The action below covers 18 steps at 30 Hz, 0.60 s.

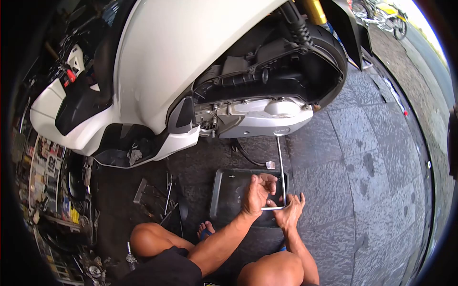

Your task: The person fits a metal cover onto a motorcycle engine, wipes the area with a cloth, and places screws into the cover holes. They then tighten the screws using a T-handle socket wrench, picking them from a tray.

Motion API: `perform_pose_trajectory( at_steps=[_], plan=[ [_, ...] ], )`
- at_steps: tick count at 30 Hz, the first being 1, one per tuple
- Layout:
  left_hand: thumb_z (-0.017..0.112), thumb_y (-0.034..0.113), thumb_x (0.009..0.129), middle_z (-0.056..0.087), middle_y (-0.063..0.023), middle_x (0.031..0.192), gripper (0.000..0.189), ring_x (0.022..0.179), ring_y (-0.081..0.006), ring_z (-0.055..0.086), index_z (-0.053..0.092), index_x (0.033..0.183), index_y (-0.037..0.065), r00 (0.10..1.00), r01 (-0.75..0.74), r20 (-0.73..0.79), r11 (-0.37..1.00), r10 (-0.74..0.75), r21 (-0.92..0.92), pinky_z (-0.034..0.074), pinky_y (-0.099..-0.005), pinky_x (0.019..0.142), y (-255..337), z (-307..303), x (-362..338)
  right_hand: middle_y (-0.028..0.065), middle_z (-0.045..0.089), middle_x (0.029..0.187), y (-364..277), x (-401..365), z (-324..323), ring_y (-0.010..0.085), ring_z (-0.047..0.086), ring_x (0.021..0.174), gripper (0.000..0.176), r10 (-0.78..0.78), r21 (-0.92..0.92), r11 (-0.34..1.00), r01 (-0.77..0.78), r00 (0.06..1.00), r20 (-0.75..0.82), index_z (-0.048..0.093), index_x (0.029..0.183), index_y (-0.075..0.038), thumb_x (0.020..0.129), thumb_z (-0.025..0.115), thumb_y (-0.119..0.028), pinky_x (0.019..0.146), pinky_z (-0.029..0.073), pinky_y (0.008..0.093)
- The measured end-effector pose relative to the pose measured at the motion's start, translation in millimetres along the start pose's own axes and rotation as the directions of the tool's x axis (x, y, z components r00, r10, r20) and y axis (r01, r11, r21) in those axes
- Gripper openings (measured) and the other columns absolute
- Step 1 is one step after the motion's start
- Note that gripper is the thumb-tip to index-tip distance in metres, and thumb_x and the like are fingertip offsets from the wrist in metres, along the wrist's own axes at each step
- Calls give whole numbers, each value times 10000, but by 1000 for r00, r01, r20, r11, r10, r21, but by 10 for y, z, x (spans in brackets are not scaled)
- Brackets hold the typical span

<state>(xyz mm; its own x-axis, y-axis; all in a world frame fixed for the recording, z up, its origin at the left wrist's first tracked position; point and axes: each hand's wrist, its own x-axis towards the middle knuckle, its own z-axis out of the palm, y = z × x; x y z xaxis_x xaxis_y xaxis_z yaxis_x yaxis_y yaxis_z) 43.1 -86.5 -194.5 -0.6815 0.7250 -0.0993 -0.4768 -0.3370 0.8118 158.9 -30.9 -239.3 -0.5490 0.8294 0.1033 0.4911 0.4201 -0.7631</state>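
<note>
A long, shiny L-shaped wrench [281, 169] reaches down from the lower edge of the scooter's silver engine cover [257, 119]. Around its bent end is my right hand [288, 215], with the thumb by the short arm and some fingers sticking out. My left hand [257, 194] is open beside the shaft, palm showing and fingers loosely curled. The short arm's tip lies close to the heel of that hand. Below both hands sits a dark tray [217, 195] with a few small bolts in it.
The white scooter [167, 57] fills the upper view, its black housing [286, 76] uncovered near the rear wheel. A small clear connector [270, 165] hangs on a cable above the tray. Tools [168, 195] lie left on the tiled floor [324, 181]. Stocked shelves [47, 162] line the left.
</note>
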Motion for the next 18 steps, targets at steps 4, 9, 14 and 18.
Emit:
perform_pose_trajectory(
  at_steps=[4, 9, 14, 18],
  plan=[
    [383, 637, 950, 573, -42, 787, 688, 722, -130, 517, 624, 1029, -2, 986, 103, 126, 993, -110, 59, 448, -282, 696, 5, 122, 17, 131, 616, 734, 129, -3, 65, 323, 602, 788, 414, -21, 118, 993, 17, 999, 29, 619, 756, -33, 695, 815, -393, 1066, 307, 511],
    [510, 346, 1001, 596, 3, 808, 352, 696, -91, 522, 645, 1035, 23, 995, 75, 39, 956, -90, 283, 448, -251, 647, -211, -78, 156, 196, 603, 747, 226, -53, 59, 393, 585, 802, 252, -176, -176, 968, 181, 983, 44, 570, 810, -10, 924, 581, -234, 974, 354, 524],
    [521, 228, 986, 635, -9, 880, 224, 706, -77, 570, 569, 1128, 62, 984, 161, -120, 958, -135, 236, 463, -230, 560, -480, -507, 421, 231, 581, 676, -139, -44, -582, 449, 581, 708, 284, -257, -274, 904, 327, 930, 262, 537, 776, -14, 935, 569, -247, 762, 428, 509],
    [505, 169, 967, 682, -66, 946, 180, 574, -105, 545, 540, 1114, 70, 975, 136, -168, 987, -149, -83, 466, -247, 515, -269, -649, 603, 252, 630, 728, -819, 210, -1142, 456, 625, 692, 256, -174, -302, 868, 394, 811, 558, 547, 824, -15, 923, 598, -245, 585, 479, 517]
  ],
)
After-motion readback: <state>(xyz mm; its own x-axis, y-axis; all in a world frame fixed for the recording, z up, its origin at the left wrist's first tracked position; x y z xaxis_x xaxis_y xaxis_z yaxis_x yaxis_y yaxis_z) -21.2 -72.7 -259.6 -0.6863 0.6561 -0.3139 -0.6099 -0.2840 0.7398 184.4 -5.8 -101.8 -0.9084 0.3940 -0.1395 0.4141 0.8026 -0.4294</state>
